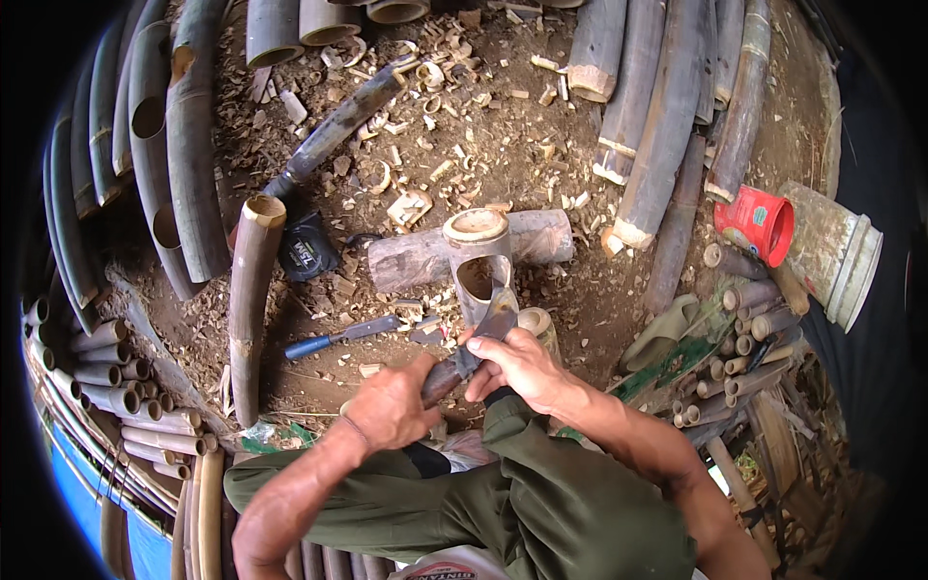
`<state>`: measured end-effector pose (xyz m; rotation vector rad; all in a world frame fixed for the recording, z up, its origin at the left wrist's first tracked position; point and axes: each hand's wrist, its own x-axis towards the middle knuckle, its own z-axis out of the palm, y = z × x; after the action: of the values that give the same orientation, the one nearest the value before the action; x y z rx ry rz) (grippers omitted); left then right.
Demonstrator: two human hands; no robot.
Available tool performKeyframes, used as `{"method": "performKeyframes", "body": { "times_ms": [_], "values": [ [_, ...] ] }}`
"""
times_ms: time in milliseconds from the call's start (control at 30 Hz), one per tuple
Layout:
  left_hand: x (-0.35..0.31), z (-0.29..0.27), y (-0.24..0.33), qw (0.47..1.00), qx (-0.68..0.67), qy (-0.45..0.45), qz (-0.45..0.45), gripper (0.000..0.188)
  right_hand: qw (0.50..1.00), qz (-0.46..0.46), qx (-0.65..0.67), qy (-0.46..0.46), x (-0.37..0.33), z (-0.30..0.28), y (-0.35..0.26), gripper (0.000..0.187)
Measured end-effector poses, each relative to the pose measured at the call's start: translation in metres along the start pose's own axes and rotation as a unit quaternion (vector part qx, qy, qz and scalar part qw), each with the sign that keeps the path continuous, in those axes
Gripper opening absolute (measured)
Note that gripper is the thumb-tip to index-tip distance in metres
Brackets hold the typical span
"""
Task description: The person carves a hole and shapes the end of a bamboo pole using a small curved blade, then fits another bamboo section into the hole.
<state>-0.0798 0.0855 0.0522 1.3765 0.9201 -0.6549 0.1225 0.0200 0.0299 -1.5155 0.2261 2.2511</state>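
Observation:
My left hand (pixel 391 401) is closed around the dark wooden handle of a broad-bladed knife (pixel 499 317). Fingers of my right hand (pixel 522 372) pinch the same knife at its neck, where dark wrapping joins blade and handle. The blade points away from me and overlaps the lower part of a short bamboo section (pixel 476 226). That section stands upright, with a large opening cut in its near side; its base is hidden behind the blade and hands. Behind it a short log (pixel 406 264) lies crosswise on the ground.
A blue-handled flat tool (pixel 333 339) lies left of the bamboo section, near a black pouch (pixel 307 249). One bamboo pole (pixel 255 309) stands at left. Long bamboo poles (pixel 667 106) lie far right, by a red container (pixel 756 225) and a dirty white bucket (pixel 831 253). Wood chips litter the soil.

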Motion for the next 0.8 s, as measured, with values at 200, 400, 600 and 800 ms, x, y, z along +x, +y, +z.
{"method": "performKeyframes", "body": {
  "times_ms": [200, 400, 600, 800],
  "values": [
    [0.025, 0.091, 0.023, 0.954, -0.278, 0.113, -0.008, 0.041, 0.899, -0.112, -0.386, 0.173, 0.010, -0.019, 0.008, 0.029],
    [0.047, 0.129, 0.042, 0.916, -0.349, 0.195, 0.006, 0.048, 0.811, -0.156, -0.493, 0.273, 0.016, -0.020, 0.016, 0.028],
    [0.027, 0.110, -0.013, 0.934, -0.278, 0.224, -0.007, 0.045, 0.904, -0.105, -0.399, 0.112, 0.015, 0.015, 0.012, 0.030],
    [0.017, -0.064, 0.004, 0.930, 0.247, 0.254, 0.094, 0.029, 0.949, -0.180, 0.232, -0.112, 0.033, 0.041, -0.005, 0.030]
  ]
}}
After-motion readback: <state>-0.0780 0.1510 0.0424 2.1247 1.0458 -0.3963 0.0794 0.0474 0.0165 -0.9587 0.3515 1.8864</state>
